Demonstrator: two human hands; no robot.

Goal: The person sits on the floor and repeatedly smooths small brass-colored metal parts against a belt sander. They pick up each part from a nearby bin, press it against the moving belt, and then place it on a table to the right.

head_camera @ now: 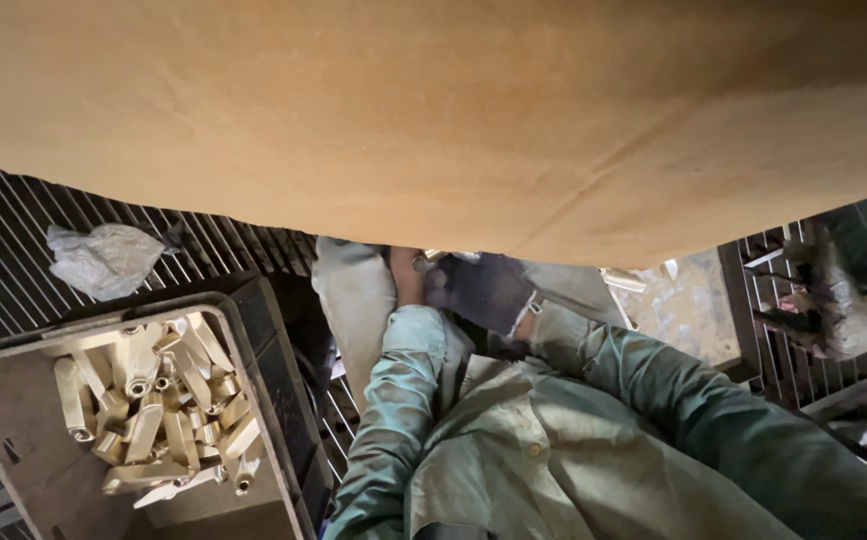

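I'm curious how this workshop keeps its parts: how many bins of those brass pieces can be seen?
1. The dark bin sits at lower left on the metal grate floor, brass pieces piled inside. The big cardboard sheet covers the upper view, so others may be hidden.

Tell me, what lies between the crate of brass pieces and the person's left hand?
In the head view, between the crate of brass pieces and the left hand there is dark metal grating and a pale grey cloth hanging beside the hand.

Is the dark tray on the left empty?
No, the dark tray holds a loose pile of brass-coloured metal parts heaped across its middle, with bare tray floor around them.
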